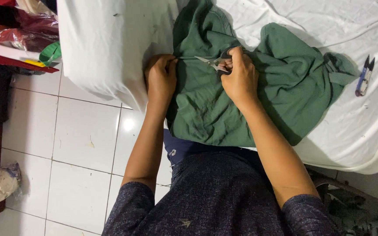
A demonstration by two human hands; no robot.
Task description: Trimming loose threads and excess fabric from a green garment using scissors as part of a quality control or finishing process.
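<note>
Both hands worked at the near edge of a green garment [250, 100] that lay crumpled on a surface draped in a white sheet [110, 43]. Reaching up from the lower middle of the view, the left forearm ran almost straight, and the left hand [160, 81] was curled into a loose fist, its fingers folded down and pinching a taut fold of the green cloth at the garment's left edge. From the lower right the right forearm came in at a slant, the wrist bent slightly inward, and the right hand [239, 78] was closed round the handles of a small pair of scissors [213, 63]. Its knuckles faced the camera and hid most of the handles. The blades pointed left toward the left hand and lay along the stretched fold between the two hands; whether they stood apart or together could not be told.

Well to the right, a blue thread snipper [364, 78] rested on the sheet, apart from the garment. Below the sheet's left side was a white tiled floor [75, 144], with red bags [18, 35] heaped at the upper left. The person's dark speckled sleeves [130, 209] filled the bottom of the view.
</note>
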